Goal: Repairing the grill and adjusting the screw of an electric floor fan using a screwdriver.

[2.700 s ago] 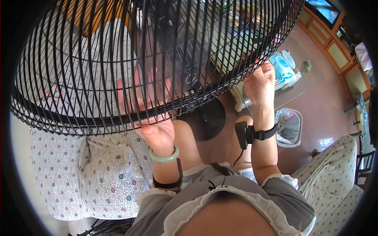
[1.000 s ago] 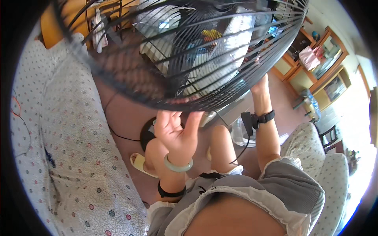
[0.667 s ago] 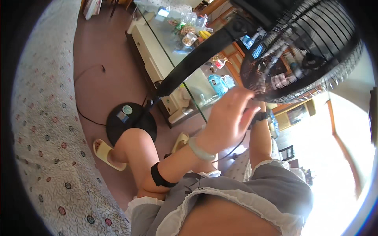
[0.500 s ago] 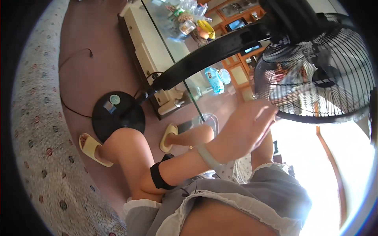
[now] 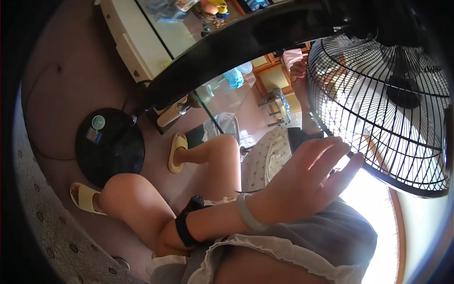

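Touching L hand [image 5: 308, 183]: fan guard [image 5: 403, 94]

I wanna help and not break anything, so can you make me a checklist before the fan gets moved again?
1. Left hand at the fan cage's rim: ok, fingertips overlap it.
2. Right hand gripping firmly: cannot tell, partly hidden.
3. Round base on the floor: ok.
4. Cord end unplugged: ok, seems to lie loose.
5. Pole clear of the glass table: cannot tell, they overlap in view.
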### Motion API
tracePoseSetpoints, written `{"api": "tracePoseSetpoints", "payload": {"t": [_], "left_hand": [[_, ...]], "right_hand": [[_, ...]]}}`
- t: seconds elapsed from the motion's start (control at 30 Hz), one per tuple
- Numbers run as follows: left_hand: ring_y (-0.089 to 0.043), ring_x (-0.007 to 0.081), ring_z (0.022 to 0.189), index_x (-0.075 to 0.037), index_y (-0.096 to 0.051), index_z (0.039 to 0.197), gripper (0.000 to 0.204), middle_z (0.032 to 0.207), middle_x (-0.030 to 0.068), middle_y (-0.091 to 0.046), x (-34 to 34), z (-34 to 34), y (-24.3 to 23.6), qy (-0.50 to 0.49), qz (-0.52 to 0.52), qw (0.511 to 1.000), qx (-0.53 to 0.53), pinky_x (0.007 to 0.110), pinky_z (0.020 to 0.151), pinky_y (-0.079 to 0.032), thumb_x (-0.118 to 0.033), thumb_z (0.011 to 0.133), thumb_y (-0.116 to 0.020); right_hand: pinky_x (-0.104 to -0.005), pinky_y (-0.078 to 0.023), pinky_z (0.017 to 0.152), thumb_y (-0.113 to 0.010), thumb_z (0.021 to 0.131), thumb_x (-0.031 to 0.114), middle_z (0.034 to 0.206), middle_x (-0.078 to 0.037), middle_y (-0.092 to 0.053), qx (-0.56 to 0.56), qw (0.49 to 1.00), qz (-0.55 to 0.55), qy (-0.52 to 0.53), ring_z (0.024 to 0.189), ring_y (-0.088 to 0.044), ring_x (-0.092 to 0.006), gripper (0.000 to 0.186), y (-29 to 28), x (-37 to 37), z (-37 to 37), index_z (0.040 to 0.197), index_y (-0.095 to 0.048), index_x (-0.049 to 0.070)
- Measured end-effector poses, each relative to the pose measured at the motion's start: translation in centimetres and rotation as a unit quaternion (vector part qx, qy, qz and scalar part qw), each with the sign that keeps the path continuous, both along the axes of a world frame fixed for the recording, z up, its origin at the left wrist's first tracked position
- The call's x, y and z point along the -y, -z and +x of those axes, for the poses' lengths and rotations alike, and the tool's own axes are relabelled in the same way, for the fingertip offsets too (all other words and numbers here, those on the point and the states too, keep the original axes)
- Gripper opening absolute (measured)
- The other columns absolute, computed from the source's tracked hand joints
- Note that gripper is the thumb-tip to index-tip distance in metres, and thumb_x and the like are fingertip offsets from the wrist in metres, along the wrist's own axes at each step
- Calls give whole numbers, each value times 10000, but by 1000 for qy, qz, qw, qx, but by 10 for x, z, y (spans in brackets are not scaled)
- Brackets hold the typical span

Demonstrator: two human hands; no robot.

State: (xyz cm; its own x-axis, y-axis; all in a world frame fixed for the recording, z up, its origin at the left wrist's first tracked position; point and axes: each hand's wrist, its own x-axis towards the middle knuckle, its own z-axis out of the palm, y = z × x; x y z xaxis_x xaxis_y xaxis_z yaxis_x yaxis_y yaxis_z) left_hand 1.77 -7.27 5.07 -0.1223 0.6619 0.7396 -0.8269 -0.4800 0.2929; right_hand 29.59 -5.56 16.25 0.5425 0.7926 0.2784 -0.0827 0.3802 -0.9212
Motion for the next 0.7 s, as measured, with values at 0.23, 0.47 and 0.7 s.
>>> {"api": "tracePoseSetpoints", "payload": {"t": [0.23,0.47,0.7], "left_hand": [[-527,262,898,20,-569,1023,401,980,143,-507,5,1,0,-17,-16,1000,0,306,717,-462,20,636,-670],[-535,265,885,27,-554,1035,420,1003,153,-494,3,-4,1,-18,-4,1000,-5,314,703,-471,-5,635,-680],[-512,294,896,14,-523,1085,392,1023,176,-477,-1,-12,2,-10,8,1000,-16,322,711,-458,2,694,-556]], "right_hand": [[-377,-392,878,-391,886,310,1092,-111,-536,-2,999,-12,35,983,-510,-244,379,26,44,14,1114,-489,24],[-378,-386,884,-389,887,313,1101,-111,-531,-9,998,-12,55,991,-505,-244,382,37,58,17,1119,-487,25],[-379,-381,890,-387,887,316,1110,-111,-526,-10,997,-20,73,1000,-500,-245,386,36,62,17,1123,-485,27]]}}
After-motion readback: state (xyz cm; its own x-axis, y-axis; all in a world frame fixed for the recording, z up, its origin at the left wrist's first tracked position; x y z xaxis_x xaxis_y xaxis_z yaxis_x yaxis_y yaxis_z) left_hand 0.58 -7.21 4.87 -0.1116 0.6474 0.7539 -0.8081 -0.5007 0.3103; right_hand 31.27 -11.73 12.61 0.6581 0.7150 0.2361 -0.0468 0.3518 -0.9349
